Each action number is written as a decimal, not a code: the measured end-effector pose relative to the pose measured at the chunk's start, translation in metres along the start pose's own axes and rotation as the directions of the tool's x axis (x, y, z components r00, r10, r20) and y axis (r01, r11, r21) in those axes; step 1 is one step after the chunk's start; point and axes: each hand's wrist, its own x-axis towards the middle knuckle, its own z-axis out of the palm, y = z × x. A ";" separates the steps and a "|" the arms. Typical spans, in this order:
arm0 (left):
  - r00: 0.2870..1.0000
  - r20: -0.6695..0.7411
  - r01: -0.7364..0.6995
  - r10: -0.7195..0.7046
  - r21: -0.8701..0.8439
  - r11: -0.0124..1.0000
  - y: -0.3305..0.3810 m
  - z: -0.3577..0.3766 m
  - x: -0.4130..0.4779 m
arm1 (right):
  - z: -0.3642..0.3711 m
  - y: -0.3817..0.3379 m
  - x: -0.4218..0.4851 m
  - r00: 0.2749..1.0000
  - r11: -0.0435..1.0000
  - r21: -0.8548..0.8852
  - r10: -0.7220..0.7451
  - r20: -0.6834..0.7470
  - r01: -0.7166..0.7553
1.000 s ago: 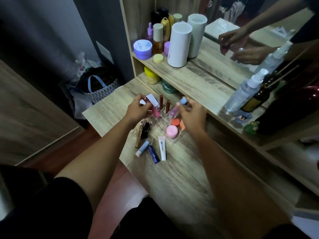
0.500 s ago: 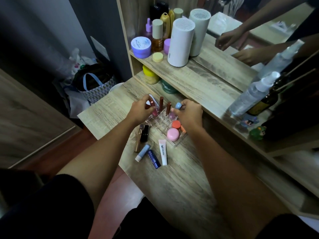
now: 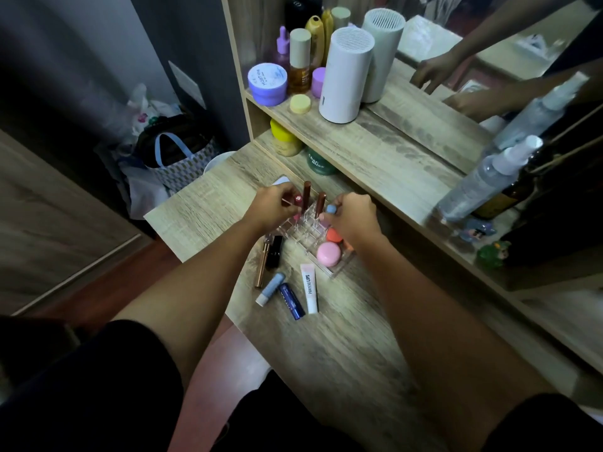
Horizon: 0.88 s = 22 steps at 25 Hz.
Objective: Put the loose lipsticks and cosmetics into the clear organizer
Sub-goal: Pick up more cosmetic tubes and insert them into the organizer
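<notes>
Both hands at frame centre over the clear organizer (image 3: 313, 234). Left hand (image 3: 272, 208) pinched on a pink tube (image 3: 297, 200); right hand (image 3: 354, 216) closed on a blue-capped tube (image 3: 330, 209). Loose below: white lip tube (image 3: 310, 288), navy stick (image 3: 291, 301), light-blue stick (image 3: 270, 289).

Dim indoor light is falling softly on the worktop (image 3: 342, 337), leaving the frame's corners sinking into dark vignette; the wide lens is bending edges outward, and the spray bottle (image 3: 483, 184) at right is smearing with blur
</notes>
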 end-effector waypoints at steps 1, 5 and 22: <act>1.000 -0.001 -0.003 0.003 0.002 1.000 0.000 0.000 0.000 | 0.000 0.001 0.000 1.000 1.000 -0.001 -0.003 0.004 0.003; 1.000 0.016 -0.006 0.006 0.009 1.000 0.000 -0.002 0.002 | 0.002 0.003 0.000 0.999 0.998 -0.023 -0.050 -0.007 0.050; 0.999 0.021 -0.042 0.041 0.062 0.997 -0.002 -0.003 0.005 | 0.003 0.007 0.002 0.999 0.999 -0.006 -0.033 0.031 0.034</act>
